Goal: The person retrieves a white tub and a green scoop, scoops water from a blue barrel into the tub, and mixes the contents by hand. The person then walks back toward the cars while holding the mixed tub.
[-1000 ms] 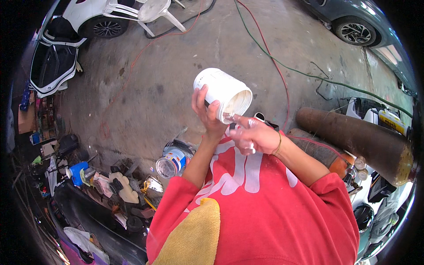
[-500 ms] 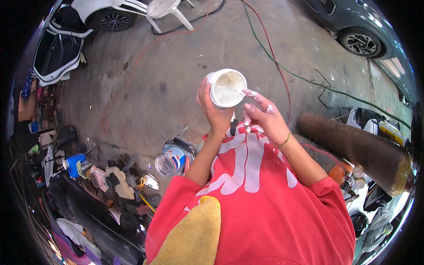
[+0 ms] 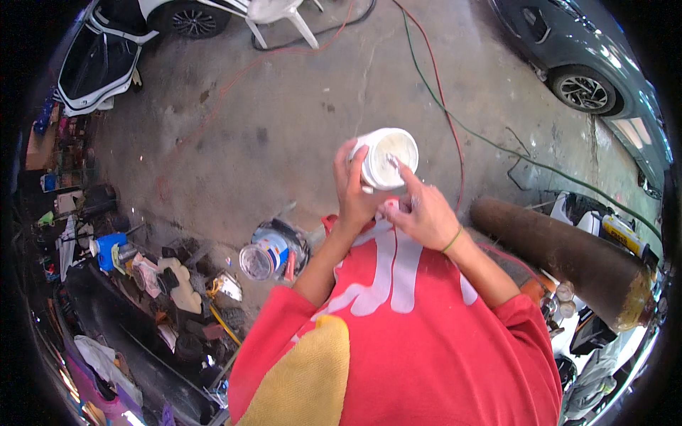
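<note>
Out in front of my chest, my left hand (image 3: 354,192) grips a white plastic tub (image 3: 366,170), fingers and thumb round its side. The tub tilts so that its open mouth faces up toward me. Inside lies a whitish paste (image 3: 403,150). My right hand (image 3: 430,217) reaches to the tub from its near right side. The index finger is stretched over the rim, its white-smeared tip inside against the paste or the inner wall. My right thumb stands apart from that finger, and the other fingers are bent and partly hidden. I see no tool in this hand.
A paint can (image 3: 264,257) stands low at my left, beside piled car parts and clutter (image 3: 177,284). At right lies a rusty gas cylinder (image 3: 561,252). Green (image 3: 490,131) and red hoses (image 3: 446,92) cross the concrete floor. A white chair (image 3: 277,11) and two cars are farther off.
The tub and my left hand have shifted right and slightly nearer. My right index finger has gone from the tub's rim to inside it.
</note>
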`<state>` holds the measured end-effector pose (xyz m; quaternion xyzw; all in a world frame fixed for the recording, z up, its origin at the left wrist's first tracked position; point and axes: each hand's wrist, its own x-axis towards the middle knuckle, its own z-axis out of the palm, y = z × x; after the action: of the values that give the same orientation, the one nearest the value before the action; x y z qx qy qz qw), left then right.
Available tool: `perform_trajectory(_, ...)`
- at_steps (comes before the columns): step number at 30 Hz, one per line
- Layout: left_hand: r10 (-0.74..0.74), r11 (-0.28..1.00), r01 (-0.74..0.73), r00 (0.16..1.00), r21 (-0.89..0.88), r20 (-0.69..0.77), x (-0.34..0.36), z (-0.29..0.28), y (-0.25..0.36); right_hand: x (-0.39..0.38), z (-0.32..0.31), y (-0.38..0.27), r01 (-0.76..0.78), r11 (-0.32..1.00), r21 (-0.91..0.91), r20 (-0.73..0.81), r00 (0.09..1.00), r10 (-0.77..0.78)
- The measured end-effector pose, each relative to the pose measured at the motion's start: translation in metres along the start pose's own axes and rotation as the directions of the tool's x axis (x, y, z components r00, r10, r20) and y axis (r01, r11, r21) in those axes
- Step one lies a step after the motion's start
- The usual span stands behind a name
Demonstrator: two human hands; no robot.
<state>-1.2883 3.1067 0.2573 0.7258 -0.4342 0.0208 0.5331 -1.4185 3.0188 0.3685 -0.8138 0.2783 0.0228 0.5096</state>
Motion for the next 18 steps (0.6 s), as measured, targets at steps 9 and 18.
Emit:
perform_trajectory(9, 0.02, 0.965, -0.029, 0.999, 0.261, 0.037, 0.002, 0.006, 0.004, 0.004, -0.021, 0.007, -0.234, 0.812, 0.535, 0.33, 0.943, 0.054)
perform_trajectory(18, -0.206, 0.977, 0.203, 0.978, -0.073, -0.039, 0.003, -0.003, -0.025, 0.003, -0.031, 0.008, -0.058, 0.894, 0.445, 0.224, 0.973, -0.048)
